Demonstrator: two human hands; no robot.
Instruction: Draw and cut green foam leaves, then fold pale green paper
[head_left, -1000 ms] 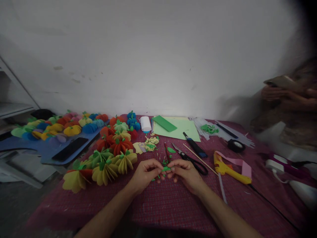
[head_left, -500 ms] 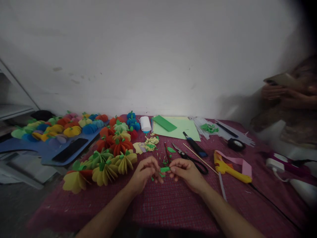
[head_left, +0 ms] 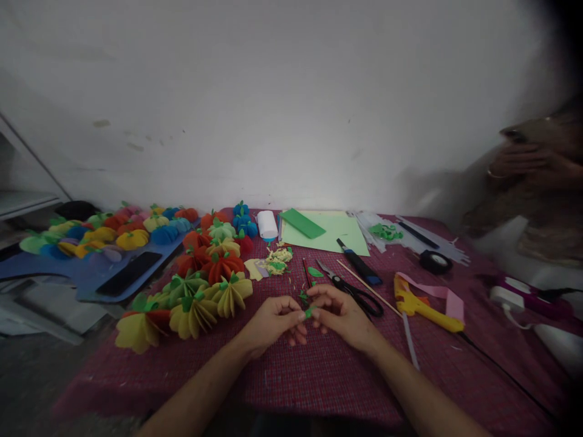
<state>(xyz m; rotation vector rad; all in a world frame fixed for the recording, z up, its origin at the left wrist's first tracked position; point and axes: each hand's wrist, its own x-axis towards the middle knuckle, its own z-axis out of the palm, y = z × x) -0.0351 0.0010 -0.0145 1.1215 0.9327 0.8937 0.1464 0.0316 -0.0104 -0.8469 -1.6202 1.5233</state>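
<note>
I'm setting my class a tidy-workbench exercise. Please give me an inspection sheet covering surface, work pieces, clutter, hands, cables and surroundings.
Surface: checked reddish-purple cloth.
Work pieces: small green piece between the hands; folded paper shapes at left.
Clutter: paper scraps, scissors, blue-and-black cutter, thin stick, yellow glue gun.
Hands: right hand pinches the green piece; left hand has fingertips beside it, grip unclear.
Cables: black cord runs from the glue gun; white cable at far right.
Surroundings: pale, marked wall behind; another person at right, partly in shadow.
</note>
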